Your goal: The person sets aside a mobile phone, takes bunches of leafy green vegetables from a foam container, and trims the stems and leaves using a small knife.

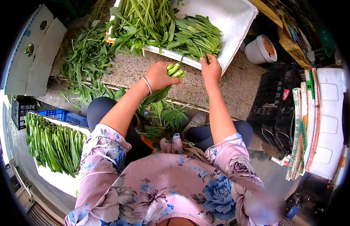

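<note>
Our shirt (167,182) is closest, both forearms reaching forward. Our left hand (158,77) curls snugly round a bunch (176,70) over the slab (235,90), cut ends pointing up-right, length slanting back to leaves under the wrist. Our right hand (212,70) pinches a dark sliver (207,59), can't tell what, at the tray's (233,17) near rim. Bare slab between.

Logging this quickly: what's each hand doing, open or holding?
Left hand: closed, holding green stems.
Right hand: fingers curled by the leafy greens; grip unclear.
</note>
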A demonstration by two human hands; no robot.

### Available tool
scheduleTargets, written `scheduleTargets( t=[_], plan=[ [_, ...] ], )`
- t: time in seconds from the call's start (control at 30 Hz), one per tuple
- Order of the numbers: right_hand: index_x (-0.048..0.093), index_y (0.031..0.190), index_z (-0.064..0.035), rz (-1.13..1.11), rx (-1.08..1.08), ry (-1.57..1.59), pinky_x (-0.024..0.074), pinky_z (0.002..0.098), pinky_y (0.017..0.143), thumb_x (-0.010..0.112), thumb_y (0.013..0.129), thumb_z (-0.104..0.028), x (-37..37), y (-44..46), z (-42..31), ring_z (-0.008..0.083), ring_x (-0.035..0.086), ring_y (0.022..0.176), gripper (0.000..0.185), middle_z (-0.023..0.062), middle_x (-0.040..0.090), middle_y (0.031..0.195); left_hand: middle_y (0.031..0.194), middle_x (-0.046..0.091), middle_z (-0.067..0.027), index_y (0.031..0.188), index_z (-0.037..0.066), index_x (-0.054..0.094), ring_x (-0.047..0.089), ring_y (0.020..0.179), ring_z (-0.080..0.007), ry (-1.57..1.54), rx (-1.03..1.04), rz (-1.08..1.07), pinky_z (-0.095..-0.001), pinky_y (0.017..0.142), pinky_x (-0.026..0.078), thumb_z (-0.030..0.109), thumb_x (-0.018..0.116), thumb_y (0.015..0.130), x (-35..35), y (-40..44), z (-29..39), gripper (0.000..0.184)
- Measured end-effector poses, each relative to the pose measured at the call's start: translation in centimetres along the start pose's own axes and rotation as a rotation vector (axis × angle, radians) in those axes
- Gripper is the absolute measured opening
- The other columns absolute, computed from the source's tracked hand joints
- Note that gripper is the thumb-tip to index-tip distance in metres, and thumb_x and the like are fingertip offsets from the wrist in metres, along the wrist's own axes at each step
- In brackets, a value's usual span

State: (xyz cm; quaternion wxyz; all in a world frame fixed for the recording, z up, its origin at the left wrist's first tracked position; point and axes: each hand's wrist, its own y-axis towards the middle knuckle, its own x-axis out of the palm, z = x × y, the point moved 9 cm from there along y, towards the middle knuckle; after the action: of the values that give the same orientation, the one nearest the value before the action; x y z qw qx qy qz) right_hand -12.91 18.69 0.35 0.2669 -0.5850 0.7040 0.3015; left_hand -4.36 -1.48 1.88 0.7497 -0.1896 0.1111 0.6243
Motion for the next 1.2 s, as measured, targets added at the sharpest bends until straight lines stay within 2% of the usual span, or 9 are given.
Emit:
scheduleTargets(
  t=[0.17,0.3,0.43,0.53,0.6,0.73,0.93,1.13,1.2],
  plan=[
    [0.063,0.089,-0.0053,-0.041,-0.080,-0.446,0.0470,0.0376,0.066,0.064,0.076,-0.024,2.4,4.3,-0.3,0.0282,0.061,0.076,0.023,0.0122,0.064,0.084,0.079,0.064,-0.0164,0.097,0.006,0.064,0.062,0.072,-0.0307,0.273,0.014,0.109,-0.0365,0.068,0.050,0.035,0.073,0.062,-1.5,-0.2,1.2,0.047],
    [0.063,0.081,-0.0039,-0.058,-0.062,-0.109,0.0479,0.0354,0.062,0.064,0.074,-0.022,1.4,3.1,-0.2,0.0248,0.062,0.068,0.019,0.0098,0.065,0.075,0.069,0.062,-0.0169,0.084,0.004,0.062,0.061,0.065,-0.0322,0.326,0.122,0.219,-0.0386,0.062,0.049,0.032,0.073,0.063,-1.8,-0.6,1.8,0.036],
    [0.064,0.087,-0.0025,-0.166,-0.189,0.222,0.0464,0.0270,0.060,0.065,0.074,-0.016,-0.1,-2.9,-3.5,0.0132,0.059,0.065,0.018,0.0055,0.064,0.074,0.102,0.063,-0.0091,0.086,0.004,0.061,0.061,0.088,-0.0277,0.321,0.543,0.306,-0.0353,0.077,0.050,0.011,0.068,0.061,-1.3,-1.7,5.4,0.027],
    [0.064,0.091,-0.0014,-0.299,-0.227,0.404,0.0442,0.0231,0.056,0.063,0.079,-0.011,-0.7,-6.2,-5.2,0.0081,0.054,0.061,0.016,0.0015,0.061,0.071,0.094,0.064,-0.0097,0.087,0.005,0.062,0.061,0.082,-0.0299,0.270,0.509,0.246,-0.0351,0.072,0.050,0.011,0.069,0.062,-0.2,-1.4,5.3,0.027],
    [0.064,0.090,-0.0013,-0.459,0.146,0.913,0.0409,0.0223,0.051,0.064,0.081,-0.014,0.9,-7.4,-3.5,0.0086,0.051,0.057,0.015,0.0024,0.060,0.069,0.081,0.064,-0.0089,0.087,0.003,0.061,0.062,0.069,-0.0235,0.299,0.321,0.113,-0.0321,0.065,0.049,0.013,0.071,0.064,0.6,-0.6,3.7,0.027],
    [0.059,0.103,-0.0008,-0.481,0.241,1.158,0.0347,0.0204,0.047,0.053,0.090,-0.031,0.8,-8.3,-3.2,0.0069,0.047,0.057,0.034,0.0045,0.057,0.072,0.070,0.059,-0.0007,0.084,0.001,0.060,0.049,0.063,-0.0056,-0.213,0.127,-0.035,-0.0242,0.059,0.045,0.014,0.073,0.069,1.5,0.1,1.9,0.024],
    [0.055,0.114,-0.0030,-0.502,0.137,1.092,0.0293,0.0197,0.046,0.050,0.091,-0.026,0.5,-9.1,-4.4,0.0057,0.039,0.054,0.032,-0.0013,0.048,0.069,0.075,0.060,0.0012,0.085,0.001,0.060,0.052,0.065,-0.0052,-0.355,0.016,-0.054,-0.0215,0.061,0.046,0.010,0.075,0.068,1.9,0.3,0.9,0.024],
    [0.053,0.117,-0.0032,-0.600,0.356,1.234,0.0272,0.0191,0.043,0.051,0.091,-0.027,2.9,-9.8,-1.3,0.0046,0.036,0.049,0.035,-0.0028,0.042,0.064,0.073,0.060,0.0000,0.083,0.001,0.061,0.051,0.064,-0.0060,-0.328,0.004,-0.051,-0.0229,0.060,0.046,0.011,0.077,0.066,1.2,0.0,1.2,0.026],
    [0.053,0.114,-0.0020,-0.472,0.476,0.922,0.0288,0.0196,0.042,0.056,0.089,-0.029,2.8,-9.8,0.7,0.0051,0.037,0.047,0.037,-0.0017,0.046,0.066,0.073,0.060,-0.0004,0.083,0.000,0.061,0.051,0.063,-0.0062,-0.304,-0.012,-0.053,-0.0232,0.059,0.046,0.011,0.077,0.066,1.2,0.1,0.5,0.026]
  ],
)
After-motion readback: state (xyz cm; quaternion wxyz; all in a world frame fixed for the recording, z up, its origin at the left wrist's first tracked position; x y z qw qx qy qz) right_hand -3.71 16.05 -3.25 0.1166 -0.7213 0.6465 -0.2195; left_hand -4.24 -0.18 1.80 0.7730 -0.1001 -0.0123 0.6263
